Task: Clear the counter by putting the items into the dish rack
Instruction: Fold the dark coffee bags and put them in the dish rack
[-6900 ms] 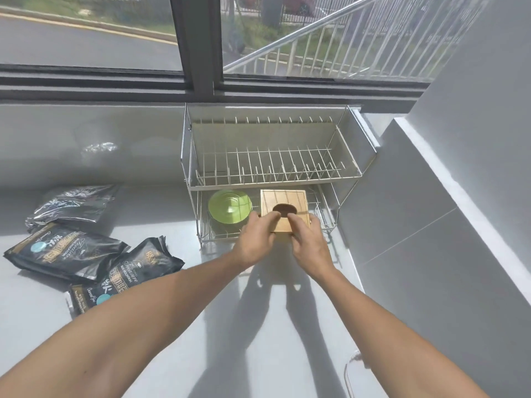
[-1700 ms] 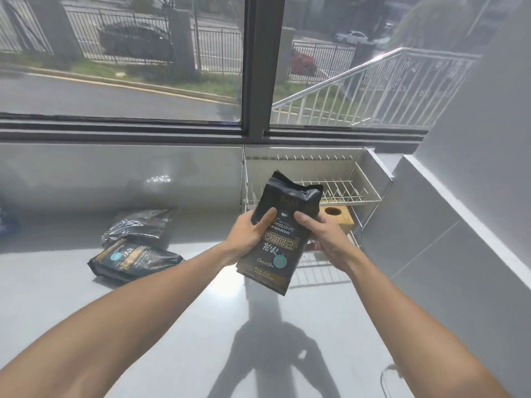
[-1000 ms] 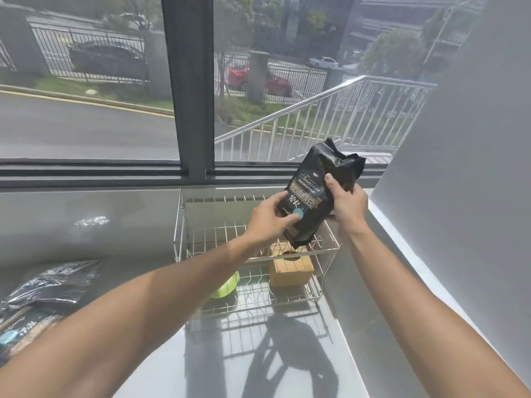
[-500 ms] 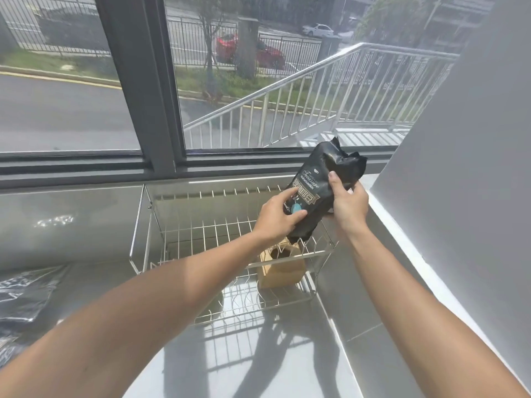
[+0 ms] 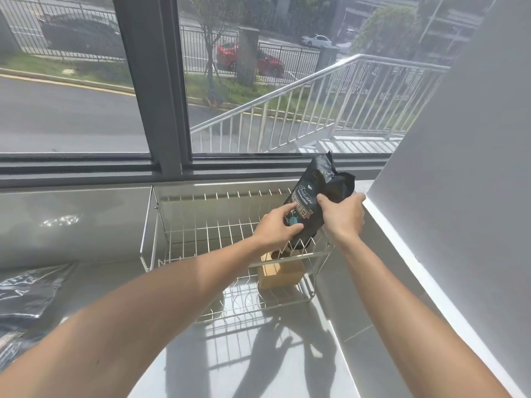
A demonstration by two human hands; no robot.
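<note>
Two bare hands up at the right end of the wire dish rack (image 5: 178,239), both clamped on one black coffee bag (image 5: 313,202). Left hand (image 5: 277,228) on the front of the bag, down low, fingers spread over the round blue sticker. Right hand (image 5: 343,215) wrapped round the bag's right side, higher up, thumb on the front. Bag tilted — crumpled top leaning to the right, toward the grey wall (image 5: 459,168), bottom end down on the top shelf wires at the rack's front right corner. Hard to tell if the bottom is resting there or just touching.

Under that shelf, on the lower shelf of the rack, a small wooden box (image 5: 283,272) with a dark hole in its top, partly hidden by the left wrist.

Far left on the shiny grey counter (image 5: 273,354) — more black bags (image 5: 26,291), lying flat, well apart from the rack.

Behind the rack, a big window (image 5: 152,81) with a road and a red car (image 5: 247,60) outside.
</note>
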